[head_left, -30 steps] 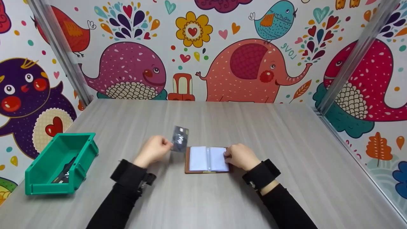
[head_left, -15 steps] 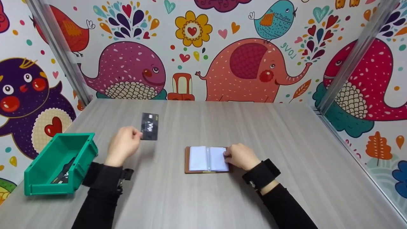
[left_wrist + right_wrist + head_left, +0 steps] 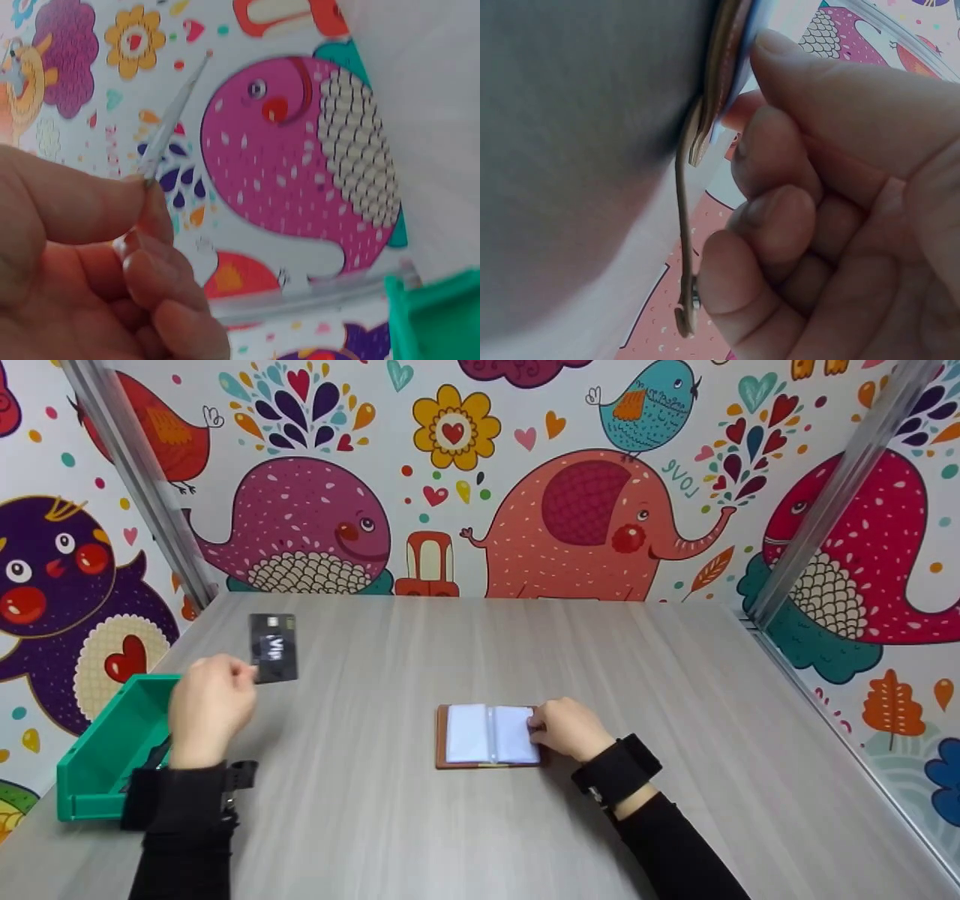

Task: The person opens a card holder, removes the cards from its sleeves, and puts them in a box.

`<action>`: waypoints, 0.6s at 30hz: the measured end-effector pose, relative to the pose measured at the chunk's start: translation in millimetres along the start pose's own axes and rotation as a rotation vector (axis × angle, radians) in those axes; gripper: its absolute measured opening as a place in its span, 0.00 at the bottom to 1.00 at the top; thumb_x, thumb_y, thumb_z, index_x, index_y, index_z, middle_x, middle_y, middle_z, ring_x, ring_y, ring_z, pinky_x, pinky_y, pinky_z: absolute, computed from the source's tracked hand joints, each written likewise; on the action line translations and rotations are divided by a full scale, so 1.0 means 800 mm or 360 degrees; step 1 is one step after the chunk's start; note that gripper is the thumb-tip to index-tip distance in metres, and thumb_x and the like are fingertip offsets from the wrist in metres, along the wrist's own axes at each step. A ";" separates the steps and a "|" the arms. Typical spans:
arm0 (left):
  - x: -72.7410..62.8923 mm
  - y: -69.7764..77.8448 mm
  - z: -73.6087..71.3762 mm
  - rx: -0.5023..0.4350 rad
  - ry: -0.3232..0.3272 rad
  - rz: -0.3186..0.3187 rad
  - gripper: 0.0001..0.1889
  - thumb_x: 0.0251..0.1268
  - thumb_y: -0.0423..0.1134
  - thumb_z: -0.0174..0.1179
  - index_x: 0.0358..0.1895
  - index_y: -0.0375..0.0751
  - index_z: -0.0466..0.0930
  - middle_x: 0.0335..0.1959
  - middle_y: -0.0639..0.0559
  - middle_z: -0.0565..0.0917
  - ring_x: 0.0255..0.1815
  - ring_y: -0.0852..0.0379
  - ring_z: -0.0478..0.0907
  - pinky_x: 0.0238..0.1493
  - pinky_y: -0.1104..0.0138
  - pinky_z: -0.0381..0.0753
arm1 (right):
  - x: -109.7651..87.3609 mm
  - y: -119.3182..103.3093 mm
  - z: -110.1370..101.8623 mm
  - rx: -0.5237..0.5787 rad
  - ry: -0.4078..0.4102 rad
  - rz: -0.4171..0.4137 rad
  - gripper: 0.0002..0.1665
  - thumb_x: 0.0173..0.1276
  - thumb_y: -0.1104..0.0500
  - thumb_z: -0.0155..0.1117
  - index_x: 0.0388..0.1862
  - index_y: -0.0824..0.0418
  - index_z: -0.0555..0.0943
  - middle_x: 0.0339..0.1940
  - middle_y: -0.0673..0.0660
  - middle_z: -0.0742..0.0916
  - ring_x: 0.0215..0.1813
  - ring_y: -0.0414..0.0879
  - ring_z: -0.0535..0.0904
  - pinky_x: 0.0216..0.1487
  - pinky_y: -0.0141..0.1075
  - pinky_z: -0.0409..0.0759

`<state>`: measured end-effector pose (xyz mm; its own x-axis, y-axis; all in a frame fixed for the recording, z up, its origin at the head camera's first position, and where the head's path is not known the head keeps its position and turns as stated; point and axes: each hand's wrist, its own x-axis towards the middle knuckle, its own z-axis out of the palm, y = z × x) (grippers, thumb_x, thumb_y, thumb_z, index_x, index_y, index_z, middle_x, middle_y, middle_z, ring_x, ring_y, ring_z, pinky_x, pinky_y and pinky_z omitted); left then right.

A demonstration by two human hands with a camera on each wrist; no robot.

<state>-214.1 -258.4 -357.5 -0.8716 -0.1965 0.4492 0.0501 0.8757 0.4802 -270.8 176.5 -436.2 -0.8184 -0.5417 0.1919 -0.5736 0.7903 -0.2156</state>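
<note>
Between thumb and fingers, my left hand (image 3: pixel 212 706) pinches a black card (image 3: pixel 274 649) printed "Vip". It is raised beside the right edge of a green bin (image 3: pixel 79 765) at the left. The left wrist view shows the card (image 3: pixel 166 127) nearly edge-on at the fingertips. An open card holder (image 3: pixel 466 733) with a brown cover and clear sleeves lies mid-table. My right hand (image 3: pixel 574 729) grips its right edge, thumb on the sleeves. In the right wrist view, a brown strap with a metal snap (image 3: pixel 681 225) hangs from the card holder's edge (image 3: pixel 721 60).
Dark cards (image 3: pixel 159 754) lie inside the bin, partly hidden by my left hand and wrist. The grey table (image 3: pixel 420 832) is bordered by cartoon-printed walls (image 3: pixel 450 532) and metal posts at its back corners.
My left hand has carried the card left and up, away from the card holder to beside the green bin. My right hand and the card holder have stayed in place.
</note>
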 end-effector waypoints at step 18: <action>-0.020 -0.074 -0.057 0.0228 0.0070 -0.0389 0.16 0.71 0.34 0.50 0.42 0.18 0.77 0.38 0.21 0.77 0.38 0.24 0.73 0.29 0.43 0.72 | 0.000 0.002 0.002 0.0005 0.0007 0.0003 0.22 0.52 0.65 0.76 0.14 0.54 0.69 0.18 0.45 0.69 0.22 0.43 0.63 0.23 0.36 0.63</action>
<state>-181.1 -327.3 -358.6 -0.8272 -0.4257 0.3668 -0.2311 0.8527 0.4685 -271.5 177.3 -437.7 -0.8193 -0.5390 0.1957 -0.5722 0.7903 -0.2191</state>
